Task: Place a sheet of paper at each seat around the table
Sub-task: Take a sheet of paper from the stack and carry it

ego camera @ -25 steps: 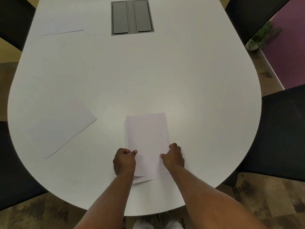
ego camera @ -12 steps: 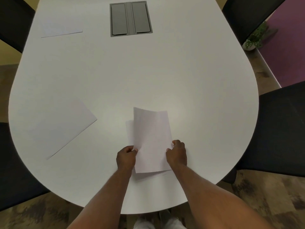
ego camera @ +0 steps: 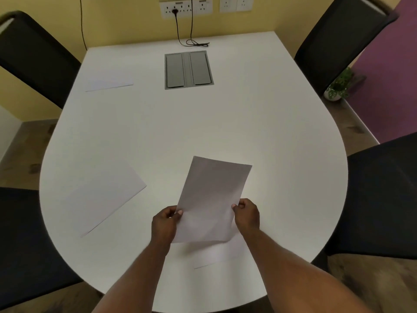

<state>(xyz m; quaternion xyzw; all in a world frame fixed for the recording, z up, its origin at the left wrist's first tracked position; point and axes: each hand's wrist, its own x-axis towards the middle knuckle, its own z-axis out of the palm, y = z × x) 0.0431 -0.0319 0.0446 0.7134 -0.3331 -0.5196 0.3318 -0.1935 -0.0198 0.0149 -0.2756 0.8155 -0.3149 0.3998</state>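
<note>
Both hands hold a white paper sheet point(ego camera: 212, 199) lifted above the white table point(ego camera: 259, 136), its far end tilted to the right. My left hand point(ego camera: 163, 223) pinches its lower left edge and my right hand point(ego camera: 247, 215) pinches its right edge. Beneath it another sheet point(ego camera: 216, 254) lies flat near the table's front edge, partly hidden. One sheet point(ego camera: 103, 197) lies at the near left seat, and one more point(ego camera: 109, 82) at the far left seat.
Black chairs stand at far left point(ego camera: 38, 57), near left point(ego camera: 20, 240), far right point(ego camera: 338, 39) and near right point(ego camera: 383, 199). A grey cable box point(ego camera: 188, 70) is set in the table's far middle, with a black cord point(ego camera: 194, 42) behind it. A potted plant point(ego camera: 337, 89) sits on the floor.
Both hands have lifted the top sheet off the one beneath it and swung its far end to the right. The view has tilted up, showing the wall and far chairs.
</note>
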